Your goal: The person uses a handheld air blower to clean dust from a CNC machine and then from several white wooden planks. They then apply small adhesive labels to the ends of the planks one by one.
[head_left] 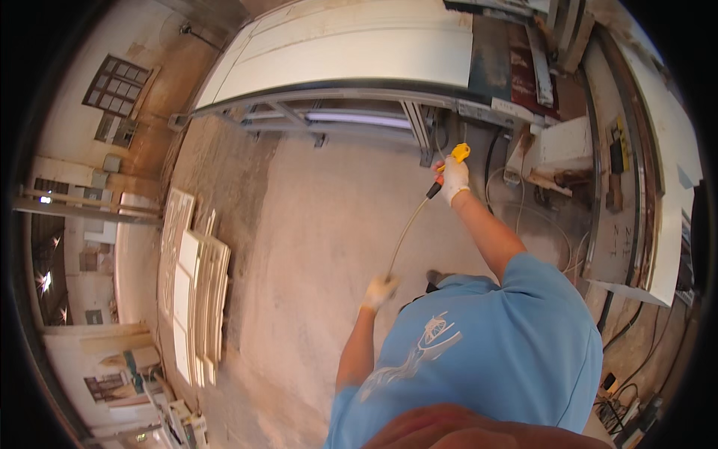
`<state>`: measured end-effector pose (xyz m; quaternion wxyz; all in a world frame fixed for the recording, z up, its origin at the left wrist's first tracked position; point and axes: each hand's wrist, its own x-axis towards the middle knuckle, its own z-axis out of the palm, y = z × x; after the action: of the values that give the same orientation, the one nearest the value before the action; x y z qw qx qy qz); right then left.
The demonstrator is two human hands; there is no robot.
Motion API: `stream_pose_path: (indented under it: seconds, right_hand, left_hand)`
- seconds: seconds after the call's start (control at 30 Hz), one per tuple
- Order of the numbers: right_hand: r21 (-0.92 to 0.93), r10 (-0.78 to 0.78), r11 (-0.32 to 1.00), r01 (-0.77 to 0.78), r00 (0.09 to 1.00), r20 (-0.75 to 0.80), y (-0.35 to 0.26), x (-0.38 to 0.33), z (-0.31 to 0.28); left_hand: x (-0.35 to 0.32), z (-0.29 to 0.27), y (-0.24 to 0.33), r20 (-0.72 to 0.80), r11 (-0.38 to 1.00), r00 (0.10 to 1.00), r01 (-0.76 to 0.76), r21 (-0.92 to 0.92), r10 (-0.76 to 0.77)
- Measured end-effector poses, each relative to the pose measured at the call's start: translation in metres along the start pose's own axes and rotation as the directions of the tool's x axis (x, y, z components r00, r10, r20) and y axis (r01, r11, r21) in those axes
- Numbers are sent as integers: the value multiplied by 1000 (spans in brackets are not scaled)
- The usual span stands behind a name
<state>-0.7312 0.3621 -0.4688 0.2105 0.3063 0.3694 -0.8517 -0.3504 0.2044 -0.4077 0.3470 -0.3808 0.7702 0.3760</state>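
My right hand point(455, 179), in a white glove, is closed around a yellow hand tool point(461, 152) with an orange part and a black sleeve at its hose end. I cannot make out its exact kind. From the black sleeve a thin beige hose point(404, 233) curves down to my left hand point(379, 292). That hand, also gloved, is closed on the hose, low and nearer my body; its fingers are slightly blurred. The yellow tool is held out in front of me, short of the machine's near edge, with the floor below.
A long machine table with a white panel point(359, 49) stretches across the far side. Its metal frame point(299, 116) stands on the floor. Stacked boards point(198, 299) stand at left. A white-topped bench point(669, 232) is at right, with loose cables point(523, 202) on the floor beside it.
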Motion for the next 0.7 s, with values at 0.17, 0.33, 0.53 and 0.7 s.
stream_pose_path:
  seconds: [0.17, 0.33, 0.53, 0.7]
  right_hand:
    - [-150, -185, 973, 174, 981, -62, -15, 127, 157]
    - [-125, -236, 970, 211, 942, -241, 22, 224, 273]
    - [-210, -212, 961, 181, 968, -134, 86, 241, 435]
    - [-202, -253, 957, 209, 940, -227, 66, 343, 559]
  left_hand:
    - [-11, -239, -230, -610, 958, 791, 212, 192, -53]
    - [46, -552, -330, -795, 890, 537, 456, -9, -283]
    - [187, -938, -269, -865, 868, 491, 469, 163, -104]
    - [394, -1157, -101, -743, 991, 660, -15, 134, 111]
